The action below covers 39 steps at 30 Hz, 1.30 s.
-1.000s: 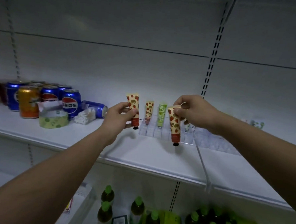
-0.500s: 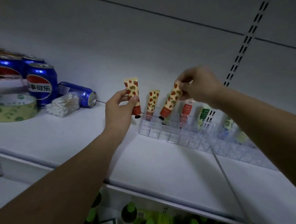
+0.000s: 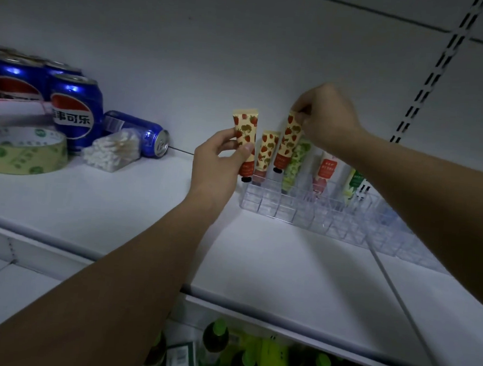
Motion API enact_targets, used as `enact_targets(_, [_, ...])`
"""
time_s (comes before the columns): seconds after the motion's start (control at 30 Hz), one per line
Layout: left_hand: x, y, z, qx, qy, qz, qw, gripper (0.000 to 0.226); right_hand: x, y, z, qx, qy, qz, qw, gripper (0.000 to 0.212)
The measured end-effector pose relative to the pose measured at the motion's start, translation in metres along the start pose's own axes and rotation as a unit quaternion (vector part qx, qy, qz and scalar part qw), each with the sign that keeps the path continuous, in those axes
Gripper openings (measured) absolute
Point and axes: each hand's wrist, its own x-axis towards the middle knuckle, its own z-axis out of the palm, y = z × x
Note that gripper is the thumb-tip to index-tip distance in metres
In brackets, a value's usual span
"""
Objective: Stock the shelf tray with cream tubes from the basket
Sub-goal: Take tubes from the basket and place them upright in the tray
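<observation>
Cream-yellow strawberry-print tubes with red bases: left hand (image 3: 217,164) grips one tube (image 3: 245,137), right hand (image 3: 323,117) pinches another tube (image 3: 287,143) above the clear tray (image 3: 303,215).

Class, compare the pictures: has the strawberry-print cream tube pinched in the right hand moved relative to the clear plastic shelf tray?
Yes. The strawberry-print cream tube in the right hand moved back from beyond the clear plastic shelf tray's front edge toward its rear row.

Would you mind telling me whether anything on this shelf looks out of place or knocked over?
One blue can lies on its side behind the cotton swab pack, while the other blue cans stand upright. Nothing looks spilled or damaged.
</observation>
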Motion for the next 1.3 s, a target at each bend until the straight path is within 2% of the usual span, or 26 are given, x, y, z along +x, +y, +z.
enact_targets(0.17, [0.001, -0.001, -0.001, 0.003, -0.005, 0.004, 1.0, 0.025, -0.001, -0.005, 0.01, 0.003, 0.019, -0.005, 1.0, 0.023])
enact_targets(0.27, [0.002, -0.002, -0.001, 0.007, -0.005, 0.01, 1.0, 0.024, -0.005, -0.005, 0.018, -0.002, -0.007, 0.004, 1.0, 0.023])
enact_targets(0.37, [0.002, -0.002, -0.002, -0.001, -0.008, 0.006, 1.0, 0.028, -0.014, -0.006, 0.03, -0.04, -0.036, 0.009, 0.998, 0.022])
enact_targets(0.53, [0.003, 0.0, -0.003, -0.008, -0.014, -0.001, 1.0, 0.034, -0.017, -0.01, 0.025, -0.094, -0.02, 0.012, 0.995, 0.024])
enact_targets(0.67, [0.002, 0.002, -0.005, -0.01, -0.01, 0.001, 1.0, 0.039, -0.039, -0.016, 0.013, -0.044, -0.009, -0.003, 0.999, 0.033])
enact_targets(0.83, [-0.004, 0.008, -0.004, -0.027, 0.0, -0.001, 1.0, 0.035, -0.104, -0.03, 0.009, 0.079, -0.118, -0.018, 0.99, 0.025])
enact_targets(1.03, [-0.013, 0.015, -0.002, -0.002, 0.002, 0.014, 1.0, 0.032, -0.171, -0.022, 0.024, 0.106, -0.283, -0.045, 0.952, 0.053])
enact_targets(1.17, [-0.021, 0.019, -0.001, -0.011, 0.017, 0.021, 1.0, 0.023, -0.177, -0.022, 0.026, 0.128, -0.3, -0.014, 0.945, 0.065])
enact_targets(1.3, [-0.018, 0.026, 0.002, -0.003, 0.038, 0.023, 0.999, 0.022, -0.177, -0.023, 0.023, 0.127, -0.308, -0.016, 0.943, 0.065])
